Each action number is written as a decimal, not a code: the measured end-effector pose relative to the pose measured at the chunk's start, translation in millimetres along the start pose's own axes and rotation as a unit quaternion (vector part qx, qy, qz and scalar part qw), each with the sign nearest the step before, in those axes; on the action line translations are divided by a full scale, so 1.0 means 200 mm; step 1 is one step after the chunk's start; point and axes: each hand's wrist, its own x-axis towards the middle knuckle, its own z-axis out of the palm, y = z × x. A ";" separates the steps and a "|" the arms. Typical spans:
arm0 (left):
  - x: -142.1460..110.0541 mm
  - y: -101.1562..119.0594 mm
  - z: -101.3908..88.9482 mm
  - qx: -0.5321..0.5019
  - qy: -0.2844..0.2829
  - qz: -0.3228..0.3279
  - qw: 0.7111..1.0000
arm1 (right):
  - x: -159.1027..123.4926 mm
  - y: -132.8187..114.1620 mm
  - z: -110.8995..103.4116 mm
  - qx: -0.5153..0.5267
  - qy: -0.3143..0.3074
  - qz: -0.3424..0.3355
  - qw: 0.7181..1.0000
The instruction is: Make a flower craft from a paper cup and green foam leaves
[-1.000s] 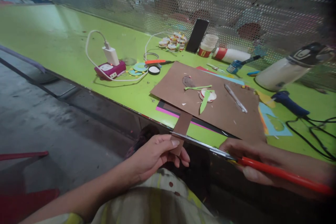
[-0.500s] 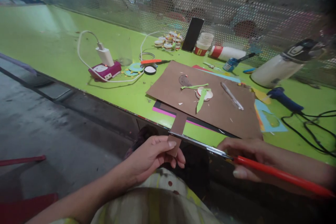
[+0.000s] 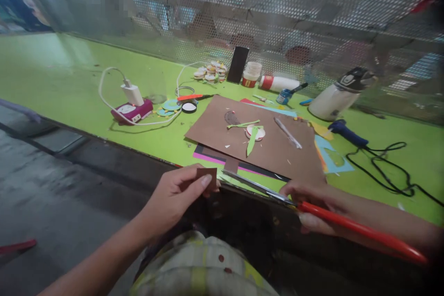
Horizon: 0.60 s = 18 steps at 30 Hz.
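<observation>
A small square piece of brown paper (image 3: 207, 172) is pinched between the thumb and fingers of my left hand (image 3: 175, 194), in front of the table edge. My right hand (image 3: 317, 196) grips a pair of scissors with red handles (image 3: 350, 229). Their long metal blades point left, with the tips near the cut end of a brown paper strip (image 3: 231, 165). That strip sticks out from under a large brown sheet (image 3: 215, 122). On the sheet lie a white round piece with a green paper leaf (image 3: 252, 139), a thin green strip (image 3: 243, 124) and a pen-like stick (image 3: 287, 133).
Left of the sheet are a purple power socket (image 3: 133, 113) with a white charger (image 3: 132, 95) and an orange cutter (image 3: 190, 97). Behind stand a phone (image 3: 238, 64) and paper cups (image 3: 251, 74). A flask (image 3: 335, 99) and a corded glue gun (image 3: 348, 134) are on the right.
The end of the brown strip has been cut off. My left hand has moved left and up with the cut piece, away from the blades. The view has shifted slightly.
</observation>
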 end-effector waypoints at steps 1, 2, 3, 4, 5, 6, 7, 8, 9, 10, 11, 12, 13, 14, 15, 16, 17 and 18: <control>0.01 0.01 -0.01 0.026 0.012 0.016 0.999 | -0.01 -0.01 0.00 -0.010 0.002 0.008 1.000; 0.02 0.02 -0.01 0.049 0.018 0.031 0.998 | -0.02 -0.02 0.00 -0.016 -0.008 0.026 1.000; 0.03 0.02 -0.02 0.066 0.023 0.043 0.997 | -0.03 -0.03 0.00 -0.024 -0.022 0.049 0.998; 0.04 0.02 -0.02 0.079 0.027 0.054 0.995 | -0.05 -0.02 0.00 -0.032 -0.024 0.067 0.997; 0.06 0.01 -0.03 0.087 0.030 0.061 0.994 | -0.07 -0.02 0.00 -0.044 -0.021 0.084 0.995; 0.08 0.00 -0.04 0.088 0.031 0.060 0.994 | -0.08 0.00 0.00 -0.062 -0.009 0.095 0.993; 0.10 0.00 -0.05 0.078 0.033 0.048 0.995 | -0.10 0.02 0.01 -0.084 0.013 0.102 0.991; 0.13 -0.01 -0.06 0.058 0.027 0.022 0.998 | -0.11 0.05 0.01 -0.107 0.045 0.102 0.988; 0.16 -0.01 -0.07 0.021 0.029 -0.005 0.999 | -0.12 0.08 0.01 -0.129 0.085 0.097 0.983; 0.19 0.00 -0.08 -0.020 0.031 -0.031 0.999 | -0.13 0.12 0.00 -0.147 0.131 0.093 0.976; 0.23 0.00 -0.08 -0.058 0.029 -0.048 0.997 | -0.13 0.18 0.00 -0.162 0.179 0.090 0.966; 0.26 0.01 -0.07 -0.089 0.026 -0.055 0.994 | -0.13 0.24 -0.02 -0.169 0.227 0.095 0.954; 0.30 0.03 -0.06 -0.111 0.019 -0.060 0.992 | -0.13 0.30 -0.04 -0.180 0.283 0.124 0.934; 0.34 0.04 -0.05 -0.127 0.009 -0.066 0.990 | -0.12 0.37 -0.06 -0.196 0.333 0.164 0.908; 0.37 0.06 -0.03 -0.138 0.001 -0.075 0.988 | -0.11 0.44 -0.08 -0.204 0.359 0.189 0.891; 0.41 0.07 -0.01 -0.146 -0.007 -0.085 0.986 | -0.11 0.50 -0.10 -0.210 0.375 0.209 0.878; 0.44 0.08 0.01 -0.154 -0.005 -0.094 0.984 | -0.10 0.57 -0.13 -0.216 0.389 0.226 0.867; 0.47 0.09 0.03 -0.162 -0.007 -0.098 0.982 | -0.09 0.62 -0.14 -0.222 0.400 0.233 0.858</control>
